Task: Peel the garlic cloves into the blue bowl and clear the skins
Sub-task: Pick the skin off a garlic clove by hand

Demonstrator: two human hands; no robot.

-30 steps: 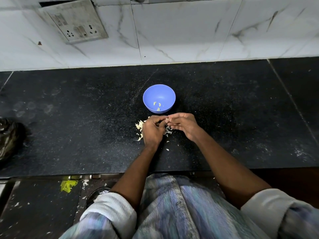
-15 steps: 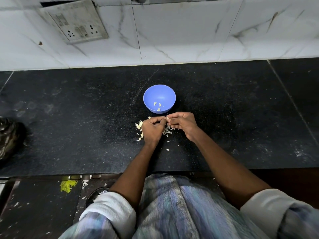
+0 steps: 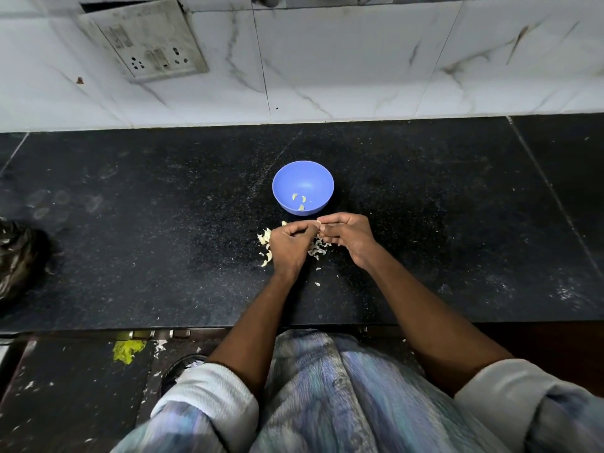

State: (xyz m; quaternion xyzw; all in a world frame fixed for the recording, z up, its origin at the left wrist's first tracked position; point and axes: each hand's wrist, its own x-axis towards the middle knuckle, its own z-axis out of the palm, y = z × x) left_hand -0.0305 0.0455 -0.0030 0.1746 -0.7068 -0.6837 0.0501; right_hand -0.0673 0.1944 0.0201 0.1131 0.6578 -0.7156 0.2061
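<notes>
A blue bowl [image 3: 303, 178] stands on the black counter [image 3: 163, 223] and holds three peeled garlic cloves [image 3: 299, 202]. Just in front of it my left hand [image 3: 289, 245] and my right hand [image 3: 348, 235] meet, fingertips pinched together on a small garlic clove [image 3: 318, 223] that is mostly hidden between them. Unpeeled garlic cloves [image 3: 265, 240] lie left of my left hand. A heap of papery skins [image 3: 318, 248] lies on the counter between and under my hands.
A dark plastic bag [image 3: 16, 259] sits at the counter's far left. A tiled wall with a socket plate [image 3: 147, 40] stands behind. A few skin flakes [image 3: 317, 284] lie nearer the front edge. A yellow scrap [image 3: 127, 349] lies on the floor.
Both hands stay in place in front of the bowl. The fingertips have shifted slightly on the clove; the bowl's contents are the same.
</notes>
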